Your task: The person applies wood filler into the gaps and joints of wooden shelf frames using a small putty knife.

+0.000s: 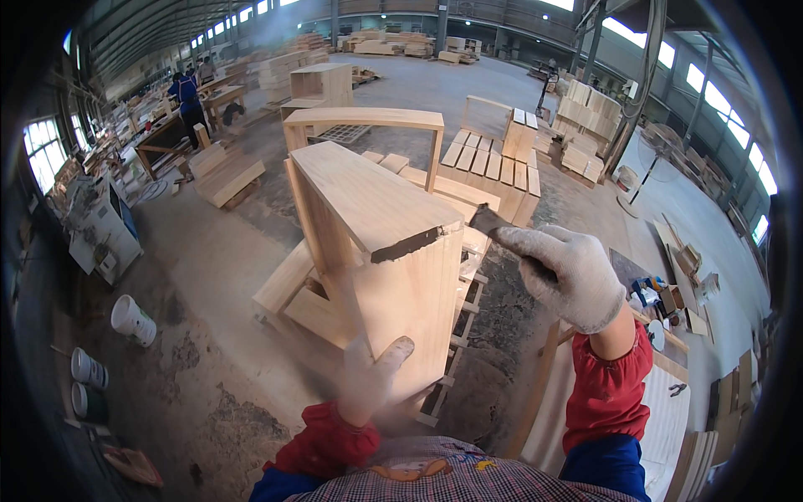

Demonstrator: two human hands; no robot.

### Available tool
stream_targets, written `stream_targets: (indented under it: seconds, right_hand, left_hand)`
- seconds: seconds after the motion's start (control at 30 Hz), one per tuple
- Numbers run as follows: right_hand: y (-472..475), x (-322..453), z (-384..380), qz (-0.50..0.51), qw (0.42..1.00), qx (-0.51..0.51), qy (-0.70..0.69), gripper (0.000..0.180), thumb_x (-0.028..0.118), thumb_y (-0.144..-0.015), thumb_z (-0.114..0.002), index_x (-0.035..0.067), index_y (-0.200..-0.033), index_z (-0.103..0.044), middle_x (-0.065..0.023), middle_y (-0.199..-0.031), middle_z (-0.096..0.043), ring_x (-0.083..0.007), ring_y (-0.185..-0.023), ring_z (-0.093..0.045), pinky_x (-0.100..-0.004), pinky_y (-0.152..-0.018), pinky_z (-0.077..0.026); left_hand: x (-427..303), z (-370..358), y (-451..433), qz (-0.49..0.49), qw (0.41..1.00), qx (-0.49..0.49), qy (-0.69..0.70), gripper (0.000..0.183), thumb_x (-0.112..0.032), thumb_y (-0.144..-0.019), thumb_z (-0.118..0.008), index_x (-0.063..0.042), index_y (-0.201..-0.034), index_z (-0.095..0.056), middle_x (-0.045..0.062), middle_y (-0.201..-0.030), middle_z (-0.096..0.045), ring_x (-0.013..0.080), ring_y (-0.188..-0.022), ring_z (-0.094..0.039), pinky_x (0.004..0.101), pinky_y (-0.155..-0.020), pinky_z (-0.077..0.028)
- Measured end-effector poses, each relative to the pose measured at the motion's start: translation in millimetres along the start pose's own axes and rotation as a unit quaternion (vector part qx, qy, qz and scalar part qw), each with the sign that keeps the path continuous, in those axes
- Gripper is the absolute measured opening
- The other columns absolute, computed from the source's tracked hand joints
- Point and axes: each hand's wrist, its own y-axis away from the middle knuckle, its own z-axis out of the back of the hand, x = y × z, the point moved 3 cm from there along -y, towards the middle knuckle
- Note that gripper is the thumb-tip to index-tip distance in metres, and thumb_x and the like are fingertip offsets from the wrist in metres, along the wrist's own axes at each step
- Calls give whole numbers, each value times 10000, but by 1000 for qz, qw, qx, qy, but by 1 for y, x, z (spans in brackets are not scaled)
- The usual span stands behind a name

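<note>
A light wooden box frame (408, 301) stands tilted before me, one narrow end towards my body. Dark filler paste (406, 245) lies in a strip along the joint at its upper corner. My left hand (376, 376), in a pale glove, rests on the near end panel with the thumb on its face; the other fingers are hidden or blurred. In my right hand (568, 276), also gloved, is a putty knife (486, 219) smeared dark, held just right of that corner and apart from the wood. The glove's index finger is stained.
Wooden boxes and slats (489, 163) stand behind the frame, with a pallet (461, 339) beneath it. White buckets (133, 320) stand on the floor at left. A workbench (659, 389) is at right. A person in blue (186, 97) stands far left.
</note>
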Motion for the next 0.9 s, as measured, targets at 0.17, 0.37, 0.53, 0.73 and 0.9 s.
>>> stream_targets:
  seconds: [0.17,0.37,0.53,0.73,0.9]
  right_hand:
    - [12,17,-24,22,993,-66,-93,406,49,-760,-599,65,-1166,-595,-125,-774,-606,-274,-670,-622,-346,-598,-517]
    - [5,28,-65,6,972,-149,-180,389,5,-778,-594,48,-1165,-579,-144,-835,-609,-296,-714,-624,-344,-618,-506]
    - [0,17,-53,-17,974,-180,-140,401,11,-791,-588,58,-1189,-583,-138,-838,-614,-289,-698,-621,-331,-621,-505]
    - [2,59,-41,77,993,-12,-88,451,89,-763,-609,97,-1211,-566,-86,-826,-584,-250,-659,-605,-336,-548,-498]
    - [-7,65,-32,97,995,16,2,427,137,-788,-600,151,-1213,-555,-52,-868,-581,-215,-656,-603,-316,-485,-474]
  left_hand:
    - [8,6,-1,-45,999,25,6,210,-63,-830,-606,44,-1010,-623,41,-814,-636,73,-664,-560,226,-592,-459]
    - [6,4,-1,-47,999,19,15,210,-85,-826,-610,43,-992,-626,37,-795,-631,74,-653,-551,231,-583,-454]
    - [-2,4,1,-15,1000,19,-20,227,-66,-817,-602,42,-1015,-623,45,-802,-636,89,-656,-564,244,-587,-462]
    - [1,7,1,-48,996,63,-31,272,-58,-817,-589,44,-1069,-602,64,-889,-651,107,-744,-601,251,-662,-494]
    - [4,5,2,-54,997,46,9,270,-58,-818,-590,44,-1068,-598,56,-893,-648,100,-757,-599,246,-673,-494]
